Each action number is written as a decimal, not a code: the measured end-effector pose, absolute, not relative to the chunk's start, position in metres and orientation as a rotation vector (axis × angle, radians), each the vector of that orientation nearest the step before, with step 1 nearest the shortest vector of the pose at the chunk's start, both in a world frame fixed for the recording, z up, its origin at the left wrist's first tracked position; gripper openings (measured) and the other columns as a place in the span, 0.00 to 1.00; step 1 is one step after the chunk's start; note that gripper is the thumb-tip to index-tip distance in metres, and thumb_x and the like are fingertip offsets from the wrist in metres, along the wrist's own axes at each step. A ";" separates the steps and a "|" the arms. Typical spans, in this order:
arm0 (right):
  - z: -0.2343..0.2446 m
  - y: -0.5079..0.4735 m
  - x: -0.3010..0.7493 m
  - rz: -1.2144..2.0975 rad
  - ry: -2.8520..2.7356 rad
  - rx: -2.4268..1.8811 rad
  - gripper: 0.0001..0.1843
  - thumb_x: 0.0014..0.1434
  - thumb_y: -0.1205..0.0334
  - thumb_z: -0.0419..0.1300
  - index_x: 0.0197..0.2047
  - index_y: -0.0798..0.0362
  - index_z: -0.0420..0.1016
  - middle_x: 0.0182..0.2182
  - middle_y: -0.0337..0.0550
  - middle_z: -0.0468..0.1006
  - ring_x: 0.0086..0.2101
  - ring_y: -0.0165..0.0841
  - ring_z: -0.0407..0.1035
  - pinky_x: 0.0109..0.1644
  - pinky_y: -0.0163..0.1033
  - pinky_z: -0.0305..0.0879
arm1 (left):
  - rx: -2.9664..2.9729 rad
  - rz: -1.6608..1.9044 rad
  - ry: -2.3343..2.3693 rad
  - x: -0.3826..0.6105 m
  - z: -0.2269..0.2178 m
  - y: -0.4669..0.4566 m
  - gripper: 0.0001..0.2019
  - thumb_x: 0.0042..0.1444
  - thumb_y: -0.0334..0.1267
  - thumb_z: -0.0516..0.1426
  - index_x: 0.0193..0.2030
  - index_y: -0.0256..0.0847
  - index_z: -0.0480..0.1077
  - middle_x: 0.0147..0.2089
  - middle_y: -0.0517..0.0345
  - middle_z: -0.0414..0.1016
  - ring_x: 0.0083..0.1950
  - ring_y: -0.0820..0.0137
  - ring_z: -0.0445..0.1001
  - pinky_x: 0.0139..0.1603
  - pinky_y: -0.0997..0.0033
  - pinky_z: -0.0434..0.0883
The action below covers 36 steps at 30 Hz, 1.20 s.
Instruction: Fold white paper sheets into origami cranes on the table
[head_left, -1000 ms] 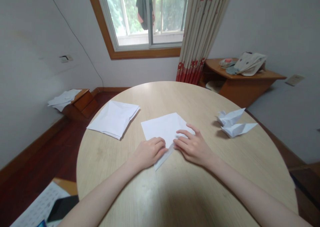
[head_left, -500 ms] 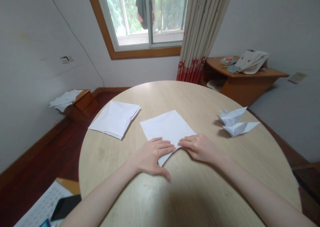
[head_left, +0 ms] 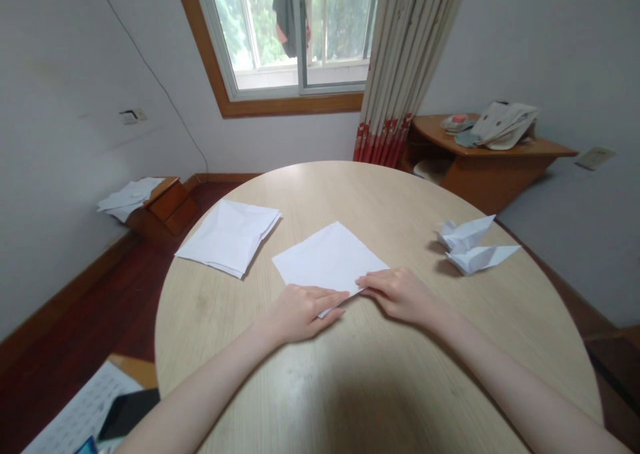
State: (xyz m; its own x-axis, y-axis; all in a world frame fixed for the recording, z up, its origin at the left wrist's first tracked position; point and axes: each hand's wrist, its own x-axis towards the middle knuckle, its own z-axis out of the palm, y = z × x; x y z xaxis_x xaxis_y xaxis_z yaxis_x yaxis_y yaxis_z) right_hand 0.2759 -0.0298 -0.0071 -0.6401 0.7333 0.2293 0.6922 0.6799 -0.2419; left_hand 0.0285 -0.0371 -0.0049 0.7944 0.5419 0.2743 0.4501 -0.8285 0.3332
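A white sheet of paper point(head_left: 330, 254) lies turned cornerwise on the round table, its near edge under my fingers. My left hand point(head_left: 305, 311) rests over the near left part of the sheet, fingers together on top and thumb drawn in at the near edge. At the right end of that edge, my right hand point(head_left: 393, 291) pinches the paper between thumb and fingers. The fingertips of both hands are close together. My left hand hides part of the sheet's lower left side.
A stack of white paper point(head_left: 230, 237) sits on the table's left side. Two folded paper birds point(head_left: 475, 254) stand at the right. A dark phone point(head_left: 127, 414) and a printed sheet point(head_left: 75, 407) lie below left. The table point(head_left: 330, 181) has a curved edge.
The sheet has turned slightly and its far corner has shifted left. My left thumb has moved in from its spread position toward the near edge. My right hand has stayed nearly in place.
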 end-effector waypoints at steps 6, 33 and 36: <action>-0.014 -0.025 0.278 0.330 -2.450 -1.113 0.12 0.65 0.62 0.53 0.40 0.52 0.78 0.37 0.44 0.83 0.37 0.34 0.76 0.39 0.35 0.65 | 2.662 0.578 0.900 0.033 0.001 -0.045 0.23 0.69 0.42 0.41 0.35 0.37 0.74 0.28 0.56 0.78 0.27 0.72 0.74 0.28 0.76 0.65; -0.024 -0.014 0.276 0.343 -2.282 -1.092 0.21 0.69 0.54 0.42 0.28 0.51 0.64 0.26 0.43 0.70 0.31 0.35 0.64 0.40 0.43 0.62 | 1.053 0.342 0.786 0.044 0.012 -0.047 0.19 0.38 0.43 0.69 0.34 0.34 0.72 0.31 0.58 0.73 0.29 0.71 0.73 0.29 0.75 0.71; -0.025 -0.013 0.276 0.347 -2.269 -1.106 0.20 0.69 0.54 0.42 0.28 0.51 0.64 0.27 0.44 0.71 0.31 0.35 0.64 0.39 0.43 0.62 | 1.032 0.307 0.774 0.042 0.010 -0.048 0.20 0.38 0.41 0.69 0.38 0.33 0.72 0.34 0.55 0.75 0.31 0.70 0.75 0.31 0.73 0.73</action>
